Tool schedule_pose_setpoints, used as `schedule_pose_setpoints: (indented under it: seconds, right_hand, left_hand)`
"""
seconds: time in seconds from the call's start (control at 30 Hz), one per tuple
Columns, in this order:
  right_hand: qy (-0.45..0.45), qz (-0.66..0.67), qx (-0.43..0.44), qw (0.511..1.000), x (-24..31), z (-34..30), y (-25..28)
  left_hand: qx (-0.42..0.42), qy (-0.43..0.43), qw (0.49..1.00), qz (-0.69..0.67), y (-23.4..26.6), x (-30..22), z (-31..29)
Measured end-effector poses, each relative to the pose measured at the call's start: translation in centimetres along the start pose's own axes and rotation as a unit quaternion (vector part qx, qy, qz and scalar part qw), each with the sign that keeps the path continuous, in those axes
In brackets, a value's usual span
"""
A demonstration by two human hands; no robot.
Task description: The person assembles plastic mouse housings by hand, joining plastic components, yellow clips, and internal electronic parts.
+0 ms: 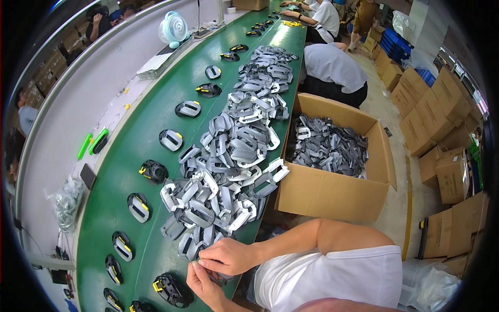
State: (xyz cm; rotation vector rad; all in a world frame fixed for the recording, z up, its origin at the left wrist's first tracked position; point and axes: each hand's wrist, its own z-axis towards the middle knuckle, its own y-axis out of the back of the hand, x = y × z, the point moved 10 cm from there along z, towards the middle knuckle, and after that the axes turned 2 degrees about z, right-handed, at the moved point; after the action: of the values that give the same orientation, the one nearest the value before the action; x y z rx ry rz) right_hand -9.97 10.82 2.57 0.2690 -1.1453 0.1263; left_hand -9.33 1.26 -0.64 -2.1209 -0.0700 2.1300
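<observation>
At the belt's near edge, my right hand (227, 257) and my left hand (204, 285) are close together, fingers closed. Between them shows a bit of a grey plastic part (222, 279); most of it is hidden by the fingers. Just beyond the hands starts a long heap of grey plastic shell parts (200, 213), curved and slotted, some with pale insides. A black piece with yellow details (171, 289) lies left of my left hand on the green conveyor belt (150, 244).
Grey pieces with black and yellow parts (139, 207) line the belt's left side. An open cardboard box (332, 192) of grey parts stands against the belt's right edge. A light-blue fan (173, 29) and a plastic bag (67, 203) are on the left ledge. Co-workers (335, 65) sit farther along.
</observation>
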Motion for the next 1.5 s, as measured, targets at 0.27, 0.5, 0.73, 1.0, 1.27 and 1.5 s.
schedule_pose_setpoints:
  seconds: [0.27,0.5,0.73,1.0,1.27,1.5]
  right_hand:
    - [-0.005,0.123,-0.001,0.992,0.2,-0.2,0.7]
    - [0.016,0.087,-0.022,0.996,0.7,-0.7,0.8]
    - [0.058,0.089,-0.01,0.994,-0.3,-0.8,0.2]
    - [0.14,0.01,-0.018,0.99,1.0,-1.0,0.5]
    - [0.159,0.038,0.017,0.986,1.3,-0.9,0.6]
    - [0.186,0.048,0.044,0.98,1.2,-1.1,0.4]
  left_hand:
    - [-0.005,-0.065,0.998,0.023,-0.9,-0.4,0.0]
    - [-0.084,-0.194,0.967,0.146,-1.1,-2.5,-1.1]
    - [-0.009,-0.088,0.996,-0.031,-0.3,1.1,-0.1]
    - [-0.013,-0.109,0.992,-0.066,0.4,2.2,0.0]
    - [0.001,-0.153,0.988,-0.018,0.0,1.5,-0.3]
    - [0.009,-0.137,0.986,-0.09,-0.2,2.3,-0.3]
